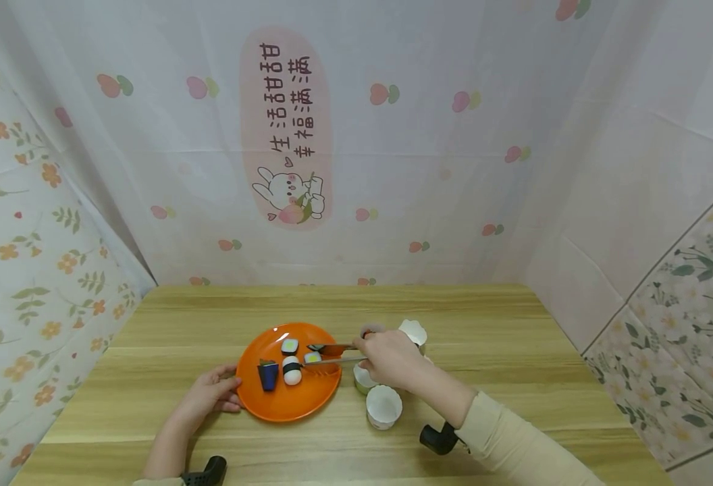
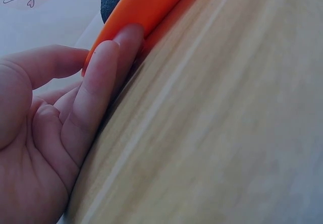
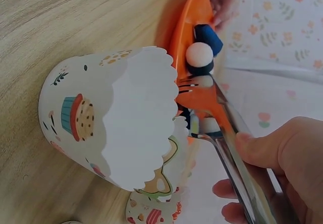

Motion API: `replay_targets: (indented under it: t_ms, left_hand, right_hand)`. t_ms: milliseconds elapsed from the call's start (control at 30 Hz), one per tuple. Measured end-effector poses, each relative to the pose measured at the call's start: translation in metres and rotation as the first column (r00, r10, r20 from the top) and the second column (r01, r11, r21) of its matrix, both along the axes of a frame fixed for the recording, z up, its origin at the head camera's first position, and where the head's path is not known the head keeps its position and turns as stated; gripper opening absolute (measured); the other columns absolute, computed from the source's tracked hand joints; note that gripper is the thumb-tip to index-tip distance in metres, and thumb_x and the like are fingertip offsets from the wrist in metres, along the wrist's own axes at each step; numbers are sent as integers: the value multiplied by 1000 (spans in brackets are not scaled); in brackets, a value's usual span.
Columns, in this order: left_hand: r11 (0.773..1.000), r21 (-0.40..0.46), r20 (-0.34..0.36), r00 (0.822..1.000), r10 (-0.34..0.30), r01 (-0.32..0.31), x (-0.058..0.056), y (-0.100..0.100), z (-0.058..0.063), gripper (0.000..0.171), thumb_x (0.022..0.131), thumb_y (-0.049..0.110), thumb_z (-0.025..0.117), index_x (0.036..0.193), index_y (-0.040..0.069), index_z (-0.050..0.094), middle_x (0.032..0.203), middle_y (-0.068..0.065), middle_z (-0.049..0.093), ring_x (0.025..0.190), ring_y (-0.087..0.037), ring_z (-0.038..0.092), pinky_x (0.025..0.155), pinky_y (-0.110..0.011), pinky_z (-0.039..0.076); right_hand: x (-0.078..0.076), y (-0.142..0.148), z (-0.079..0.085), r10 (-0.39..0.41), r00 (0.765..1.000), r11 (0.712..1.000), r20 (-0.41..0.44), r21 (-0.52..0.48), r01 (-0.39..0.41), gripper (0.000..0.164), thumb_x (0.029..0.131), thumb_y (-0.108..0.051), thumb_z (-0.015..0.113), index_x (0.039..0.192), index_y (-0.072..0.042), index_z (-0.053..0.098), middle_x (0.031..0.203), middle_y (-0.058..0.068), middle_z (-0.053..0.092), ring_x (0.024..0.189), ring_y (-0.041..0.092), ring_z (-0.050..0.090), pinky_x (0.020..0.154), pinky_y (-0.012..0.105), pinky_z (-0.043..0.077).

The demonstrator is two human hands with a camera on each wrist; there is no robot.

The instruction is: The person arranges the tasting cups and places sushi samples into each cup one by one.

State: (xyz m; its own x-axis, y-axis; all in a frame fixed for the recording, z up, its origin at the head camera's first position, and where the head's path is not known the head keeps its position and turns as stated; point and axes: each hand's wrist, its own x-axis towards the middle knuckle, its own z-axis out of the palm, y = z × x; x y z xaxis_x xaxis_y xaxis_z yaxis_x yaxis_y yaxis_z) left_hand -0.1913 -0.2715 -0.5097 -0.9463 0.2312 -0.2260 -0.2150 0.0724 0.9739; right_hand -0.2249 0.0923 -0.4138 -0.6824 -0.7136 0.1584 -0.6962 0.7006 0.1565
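Note:
My left hand (image 1: 213, 391) pinches the left rim of an orange plate (image 1: 289, 408), thumb at the edge and fingers against its underside in the left wrist view. My right hand (image 1: 389, 358) grips metal tongs (image 3: 237, 158) that reach over the plate's right side. Between the tongs' ends lies a small sushi roll piece (image 1: 312, 358); whether they squeeze it I cannot tell. Beside it on the plate are another roll piece (image 1: 289, 346), a white sushi piece with a black band (image 1: 292, 376) and a dark blue cone-like piece (image 1: 268, 376).
Several paper baking cups stand right of the plate: a white one (image 1: 383, 407) in front, a green one (image 1: 364, 381) partly under my right hand and a scalloped one (image 1: 414, 331) behind. The wooden table (image 1: 484, 391) ends at a patterned curtain (image 1: 441, 169).

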Motion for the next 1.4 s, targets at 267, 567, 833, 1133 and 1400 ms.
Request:
replay_targets:
  t_ms: [267,567,833,1133,1400]
  left_hand:
    - [1000,-4,7,1000,-2,2,1,0,0,59,100,10,48,141,-19,17,96,-14,65,72,-22,67,68,-36,58]
    - [1000,-10,15,1000,2,-2,1,1,1,59,100,10,47,141,-19,17,96,-14,65,71,-22,67,68,-37,58]
    - [1000,-3,16,1000,7,-7,1,2,1,60,99,9,48,141,-19,16,94,-13,65,71,-21,66,67,-36,58]
    - [1000,-1,16,1000,14,-14,0,2,0,60,99,8,48,141,-19,16,90,-12,65,69,-20,66,67,-35,58]
    - [1000,6,15,1000,8,-8,1,1,0,60,99,9,48,141,-19,16,94,-13,65,71,-20,66,67,-35,58]
  right_hand:
    - [1,0,-2,-5,1000,1000,3,-13,5,29,83,-30,76,106,-16,70,80,-4,66,57,8,49,38,17,35]
    - [2,1,-3,-2,1000,1000,-1,-17,2,28,83,-30,76,106,-15,68,62,-6,54,46,5,37,36,17,31]
    - [3,2,-2,-7,1000,1000,-14,-16,7,28,84,-31,75,106,-16,67,59,-6,50,43,5,35,35,17,29]
    - [4,5,-1,-7,1000,999,8,-36,7,32,84,-30,75,111,-15,68,61,-7,52,42,5,34,35,17,30]
    - [6,9,0,-14,1000,999,10,-50,14,31,83,-29,76,110,-15,69,63,-6,52,41,5,32,34,17,28]
